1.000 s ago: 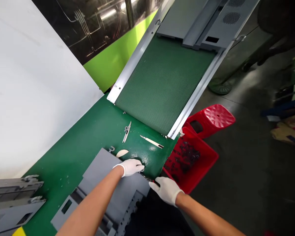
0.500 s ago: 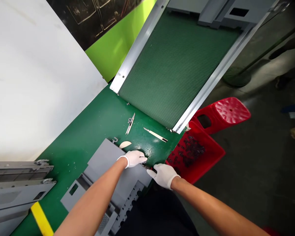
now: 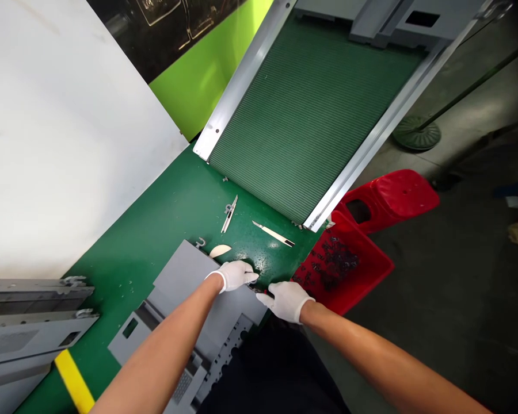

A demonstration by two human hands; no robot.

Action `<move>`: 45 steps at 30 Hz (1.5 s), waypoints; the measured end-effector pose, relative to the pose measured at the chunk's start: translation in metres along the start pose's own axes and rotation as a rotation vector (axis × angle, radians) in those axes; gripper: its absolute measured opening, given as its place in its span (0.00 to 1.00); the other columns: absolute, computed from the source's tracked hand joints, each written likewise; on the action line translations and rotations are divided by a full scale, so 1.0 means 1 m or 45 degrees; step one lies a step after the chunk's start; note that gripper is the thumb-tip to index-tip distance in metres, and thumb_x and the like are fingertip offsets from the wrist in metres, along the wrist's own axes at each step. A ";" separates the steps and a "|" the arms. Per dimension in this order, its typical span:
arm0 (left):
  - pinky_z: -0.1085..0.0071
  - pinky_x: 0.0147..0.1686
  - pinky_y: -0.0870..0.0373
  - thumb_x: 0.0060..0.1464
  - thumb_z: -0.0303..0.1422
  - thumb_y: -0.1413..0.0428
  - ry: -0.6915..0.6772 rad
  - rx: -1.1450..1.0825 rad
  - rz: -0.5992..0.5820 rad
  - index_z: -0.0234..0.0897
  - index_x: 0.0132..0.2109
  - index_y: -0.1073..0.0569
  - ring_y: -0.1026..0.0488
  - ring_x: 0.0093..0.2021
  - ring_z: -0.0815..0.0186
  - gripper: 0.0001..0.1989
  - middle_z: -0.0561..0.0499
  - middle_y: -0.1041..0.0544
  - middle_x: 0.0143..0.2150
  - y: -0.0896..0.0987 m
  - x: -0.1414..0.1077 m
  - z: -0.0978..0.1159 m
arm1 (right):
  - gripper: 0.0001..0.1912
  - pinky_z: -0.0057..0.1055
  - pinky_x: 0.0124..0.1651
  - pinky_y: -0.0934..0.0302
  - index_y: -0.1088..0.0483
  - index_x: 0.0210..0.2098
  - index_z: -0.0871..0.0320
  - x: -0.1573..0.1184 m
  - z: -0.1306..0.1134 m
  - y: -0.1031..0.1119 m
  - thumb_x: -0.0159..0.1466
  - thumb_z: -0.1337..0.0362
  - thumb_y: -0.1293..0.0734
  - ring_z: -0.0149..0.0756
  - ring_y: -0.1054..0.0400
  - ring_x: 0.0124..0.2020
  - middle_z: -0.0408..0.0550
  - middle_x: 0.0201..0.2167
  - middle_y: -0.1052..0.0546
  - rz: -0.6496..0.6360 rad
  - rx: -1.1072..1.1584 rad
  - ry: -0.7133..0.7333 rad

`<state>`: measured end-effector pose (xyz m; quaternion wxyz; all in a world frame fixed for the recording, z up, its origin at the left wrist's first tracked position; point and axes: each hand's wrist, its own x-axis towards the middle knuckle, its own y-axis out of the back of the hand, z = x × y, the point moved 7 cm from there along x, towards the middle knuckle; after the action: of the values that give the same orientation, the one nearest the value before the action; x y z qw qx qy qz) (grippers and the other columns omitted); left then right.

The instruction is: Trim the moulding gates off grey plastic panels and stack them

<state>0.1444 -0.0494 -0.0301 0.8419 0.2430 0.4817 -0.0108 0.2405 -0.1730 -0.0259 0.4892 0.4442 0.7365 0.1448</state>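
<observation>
My left hand (image 3: pixel 237 276), in a white glove, is closed with its fingertips on a small grey plastic part (image 3: pixel 252 282), mostly hidden by the fingers. Facing it, my gloved right hand (image 3: pixel 287 300) is closed around small red-handled pliers (image 3: pixel 259 291); their dark tip points at the left fingers. Both hands are over the right end of a large grey plastic panel (image 3: pixel 192 276) lying at the table's near edge. A grey hook-shaped piece (image 3: pixel 201 242) and a cream half-round piece (image 3: pixel 220 250) lie beside that panel.
Two craft knives, one (image 3: pixel 273 233) near the belt and another (image 3: pixel 230 214) further left, lie on the green table (image 3: pixel 155 224). A conveyor (image 3: pixel 311 121) slopes away behind. On the right are a red bin (image 3: pixel 371 270) with dark scraps and a red stool (image 3: pixel 406 192). More grey panels (image 3: pixel 30 339) stand left.
The hands keep nearly the same pose, with the right hand slightly higher in view. The camera view has shifted a little. A person's leg at the far right has moved out of sight.
</observation>
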 end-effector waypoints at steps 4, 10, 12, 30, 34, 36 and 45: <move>0.70 0.36 0.35 0.56 0.53 0.51 0.025 -0.018 -0.001 0.40 0.34 0.25 0.30 0.33 0.65 0.22 0.52 0.23 0.33 -0.001 -0.002 -0.001 | 0.40 0.42 0.38 0.37 0.26 0.38 0.60 0.001 -0.001 -0.005 0.67 0.39 0.58 0.54 0.25 0.37 0.60 0.33 0.21 -0.050 -0.062 0.008; 0.70 0.33 0.36 0.56 0.53 0.52 0.007 -0.013 0.022 0.40 0.33 0.26 0.31 0.31 0.65 0.22 0.52 0.24 0.32 0.004 -0.009 -0.001 | 0.40 0.42 0.43 0.37 0.26 0.41 0.57 -0.005 -0.005 0.001 0.66 0.37 0.58 0.51 0.26 0.41 0.59 0.40 0.21 -0.017 0.035 -0.063; 0.71 0.33 0.36 0.56 0.54 0.51 -0.006 -0.023 0.023 0.40 0.34 0.26 0.31 0.32 0.65 0.23 0.52 0.24 0.33 0.004 -0.010 -0.002 | 0.39 0.41 0.44 0.37 0.26 0.41 0.56 -0.006 -0.008 0.004 0.67 0.38 0.57 0.50 0.26 0.43 0.58 0.41 0.21 0.001 0.053 -0.062; 0.70 0.32 0.37 0.56 0.52 0.52 -0.035 -0.018 0.022 0.39 0.32 0.26 0.30 0.32 0.64 0.22 0.51 0.24 0.32 -0.001 -0.003 -0.002 | 0.42 0.42 0.45 0.37 0.25 0.39 0.58 -0.002 -0.009 0.001 0.66 0.37 0.59 0.51 0.25 0.42 0.60 0.39 0.20 -0.036 0.015 -0.053; 0.70 0.32 0.37 0.57 0.49 0.51 -0.055 -0.031 -0.012 0.39 0.33 0.25 0.30 0.32 0.64 0.20 0.50 0.23 0.32 0.002 -0.005 0.000 | 0.40 0.40 0.46 0.37 0.26 0.41 0.57 0.001 -0.014 0.003 0.66 0.36 0.58 0.49 0.26 0.43 0.58 0.41 0.20 -0.030 0.102 -0.079; 0.70 0.32 0.38 0.57 0.49 0.51 -0.066 -0.024 -0.013 0.38 0.33 0.25 0.30 0.31 0.64 0.20 0.50 0.24 0.31 0.004 -0.005 0.002 | 0.41 0.41 0.46 0.36 0.25 0.40 0.58 0.003 -0.016 0.004 0.66 0.36 0.57 0.50 0.25 0.43 0.59 0.40 0.20 -0.030 0.101 -0.079; 0.70 0.31 0.39 0.56 0.48 0.50 -0.080 -0.023 -0.017 0.38 0.30 0.26 0.31 0.31 0.65 0.19 0.51 0.24 0.30 -0.002 0.001 0.002 | 0.42 0.42 0.44 0.35 0.24 0.38 0.60 0.007 -0.013 -0.002 0.67 0.38 0.59 0.52 0.24 0.40 0.61 0.36 0.20 -0.017 -0.009 -0.037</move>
<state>0.1464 -0.0520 -0.0305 0.8587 0.2317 0.4567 -0.0198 0.2272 -0.1655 -0.0253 0.5024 0.4395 0.7318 0.1377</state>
